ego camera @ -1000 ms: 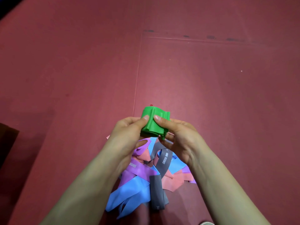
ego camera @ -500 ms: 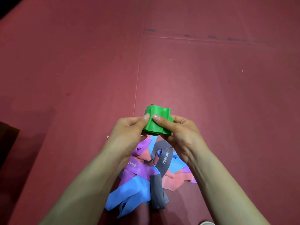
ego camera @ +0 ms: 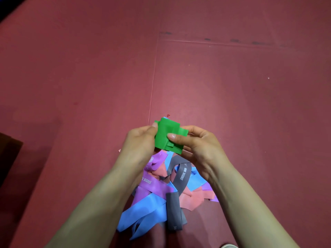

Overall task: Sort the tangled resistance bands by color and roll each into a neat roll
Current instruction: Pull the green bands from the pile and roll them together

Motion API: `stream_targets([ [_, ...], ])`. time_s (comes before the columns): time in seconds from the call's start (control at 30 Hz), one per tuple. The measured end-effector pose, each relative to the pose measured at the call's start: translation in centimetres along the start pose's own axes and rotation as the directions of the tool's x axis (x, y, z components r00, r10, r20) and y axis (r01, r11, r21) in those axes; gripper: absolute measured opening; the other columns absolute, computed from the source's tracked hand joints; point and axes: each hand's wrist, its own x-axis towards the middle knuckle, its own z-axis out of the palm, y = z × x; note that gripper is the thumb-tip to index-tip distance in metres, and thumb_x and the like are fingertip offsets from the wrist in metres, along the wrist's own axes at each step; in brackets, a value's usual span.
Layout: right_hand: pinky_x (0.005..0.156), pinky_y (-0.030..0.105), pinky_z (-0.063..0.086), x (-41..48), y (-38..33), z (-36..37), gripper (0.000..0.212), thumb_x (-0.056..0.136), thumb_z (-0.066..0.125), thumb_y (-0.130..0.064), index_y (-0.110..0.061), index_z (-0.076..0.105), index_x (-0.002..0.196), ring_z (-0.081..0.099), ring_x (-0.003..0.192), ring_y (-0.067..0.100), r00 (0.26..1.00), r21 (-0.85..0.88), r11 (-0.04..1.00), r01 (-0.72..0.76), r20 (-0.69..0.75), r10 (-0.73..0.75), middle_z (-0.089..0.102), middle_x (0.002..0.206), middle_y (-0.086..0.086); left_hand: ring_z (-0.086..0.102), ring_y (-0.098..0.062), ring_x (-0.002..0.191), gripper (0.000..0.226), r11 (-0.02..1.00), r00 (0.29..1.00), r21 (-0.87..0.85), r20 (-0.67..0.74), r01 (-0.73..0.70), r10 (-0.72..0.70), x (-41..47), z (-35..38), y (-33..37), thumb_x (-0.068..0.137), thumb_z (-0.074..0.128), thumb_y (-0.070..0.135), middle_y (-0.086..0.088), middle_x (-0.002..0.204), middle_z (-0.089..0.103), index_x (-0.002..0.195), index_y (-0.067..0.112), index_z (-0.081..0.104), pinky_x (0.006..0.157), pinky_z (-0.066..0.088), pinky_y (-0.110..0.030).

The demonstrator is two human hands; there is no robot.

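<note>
1. Green band (ego camera: 167,136): folded into a squat, uneven roll and held in the air above the pile (ego camera: 161,190), off the mat (ego camera: 232,104).
2. Left hand (ego camera: 141,140) pinches the roll's left edge, thumb at the top corner. Right hand (ego camera: 198,142) grips the right side, thumb pressed on the front face.
3. Handling, as I judge it: light, thin, soft and springy. The layers look likely to slide and uncoil if let go, so hold across the loose end, thumb on the flap.
4. Count: one green roll and two hands. The pile shows four colours: purple (ego camera: 152,185), blue (ego camera: 143,213), grey (ego camera: 182,174) and pink (ego camera: 189,199). Bands per colour cannot be told, as they are too tangled.
</note>
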Motion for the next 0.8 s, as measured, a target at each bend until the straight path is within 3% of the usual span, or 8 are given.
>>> stream_targets([
  [0.1, 0.057, 0.024, 0.058, -0.1, 0.1, 0.3, 0.022, 0.07, 0.074, 0.011, 0.0, 0.06, 0.083, 0.067, 0.057, 0.02, 0.999, -0.049, 0.998, 0.049, -0.006, -0.049, 0.066, 0.069, 0.011, 0.053, -0.025, 0.079, 0.04, 0.999, 1.0, 0.054, 0.026, 0.006, -0.008, -0.1, 0.1, -0.3, 0.099, 0.05, 0.034, -0.022, 0.085, 0.066, 0.093, -0.001, 0.07, 0.08, 0.046, -0.04],
  [0.23, 0.05, 0.02, 0.052, -0.1, 0.2, 0.5, 0.026, 0.069, 0.076, 0.011, -0.003, 0.057, 0.08, 0.059, 0.06, 0.023, 0.993, -0.207, 0.972, 0.11, -0.028, -0.118, 0.059, 0.075, 0.017, 0.068, -0.019, 0.089, 0.041, 0.986, 0.992, 0.153, 0.091, 0.068, -0.083, -0.6, 0.3, -0.3, 0.09, 0.053, 0.052, -0.009, 0.092, 0.075, 0.089, 0.018, 0.075, 0.085, 0.055, -0.041],
  [0.4, 0.055, 0.025, 0.049, 0.0, 0.6, 0.6, 0.033, 0.066, 0.083, 0.002, -0.007, 0.057, 0.083, 0.053, 0.064, 0.019, 0.977, -0.417, 0.887, 0.199, 0.017, -0.211, 0.056, 0.074, 0.012, 0.068, -0.013, 0.057, 0.05, 0.985, 0.979, 0.005, 0.114, 0.171, -0.171, -0.8, 0.2, 0.2, 0.084, 0.055, 0.062, -0.001, 0.066, 0.071, 0.091, 0.016, 0.073, 0.064, 0.061, -0.032],
  [0.47, 0.053, 0.022, 0.049, -0.1, 0.6, 0.7, 0.033, 0.065, 0.083, 0.001, -0.008, 0.057, 0.083, 0.053, 0.056, 0.013, 0.972, -0.432, 0.873, 0.226, 0.049, -0.228, 0.056, 0.066, 0.003, 0.07, -0.015, 0.059, 0.047, 0.98, 0.976, -0.049, 0.114, 0.192, -0.185, -0.8, 0.1, 0.3, 0.086, 0.058, 0.055, -0.006, 0.07, 0.073, 0.093, 0.011, 0.071, 0.057, 0.059, -0.027],
  [0.53, 0.053, 0.019, 0.05, -0.3, 0.6, 0.8, 0.033, 0.064, 0.083, 0.003, -0.008, 0.059, 0.084, 0.057, 0.054, 0.009, 0.971, -0.408, 0.881, 0.239, 0.092, -0.221, 0.06, 0.064, 0.0, 0.071, -0.017, 0.068, 0.037, 0.974, 0.977, -0.109, 0.109, 0.197, -0.185, -0.7, 0.1, 0.3, 0.092, 0.057, 0.044, -0.011, 0.083, 0.074, 0.094, 0.01, 0.07, 0.06, 0.059, -0.027],
  [0.6, 0.062, 0.023, 0.056, -0.3, 0.4, 0.7, 0.031, 0.065, 0.081, 0.007, -0.006, 0.062, 0.086, 0.063, 0.064, 0.016, 0.972, -0.334, 0.915, 0.228, 0.134, -0.193, 0.065, 0.073, 0.008, 0.07, -0.016, 0.073, 0.03, 0.97, 0.98, -0.151, 0.095, 0.19, -0.177, -0.5, -0.1, 0.5, 0.097, 0.051, 0.036, -0.011, 0.089, 0.074, 0.096, 0.012, 0.068, 0.062, 0.058, -0.026],
  [0.73, 0.071, 0.028, 0.059, -0.4, 0.2, 0.5, 0.015, 0.077, 0.07, 0.007, 0.001, 0.065, 0.09, 0.067, 0.065, 0.02, 0.974, -0.123, 0.979, 0.162, 0.181, -0.138, 0.068, 0.078, 0.012, 0.058, -0.015, 0.053, 0.027, 0.971, 0.988, -0.185, 0.016, 0.154, -0.153, -0.4, -0.2, 1.0, 0.098, 0.044, 0.03, -0.007, 0.069, 0.063, 0.086, 0.015, 0.064, 0.045, 0.05, -0.02],
  [0.8, 0.07, 0.029, 0.06, -0.3, 0.2, 0.4, 0.01, 0.08, 0.066, 0.007, 0.001, 0.063, 0.087, 0.067, 0.062, 0.021, 0.981, -0.02, 0.992, 0.125, 0.155, -0.121, 0.067, 0.077, 0.014, 0.055, -0.018, 0.054, 0.028, 0.978, 0.99, -0.154, 0.002, 0.141, -0.142, -0.3, -0.1, 0.9, 0.098, 0.043, 0.03, -0.007, 0.067, 0.06, 0.084, 0.015, 0.063, 0.044, 0.046, -0.021],
])
